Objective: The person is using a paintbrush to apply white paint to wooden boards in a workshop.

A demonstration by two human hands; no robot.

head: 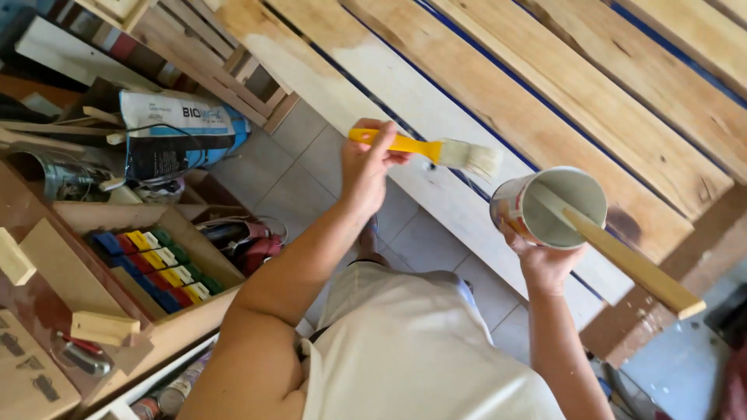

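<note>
Head view: the left hand (366, 163) is closed around a yellow brush (424, 148) over the wooden planks (545, 101). The right hand (545, 260) grips a paint can (545, 206) holding a stir stick (622, 260). The leaning stick could tip the can and spill paint on the floor tiles (296, 171).

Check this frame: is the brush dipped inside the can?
No, the left hand holds the brush in the air beside the can, which holds only a wooden stick.
</note>
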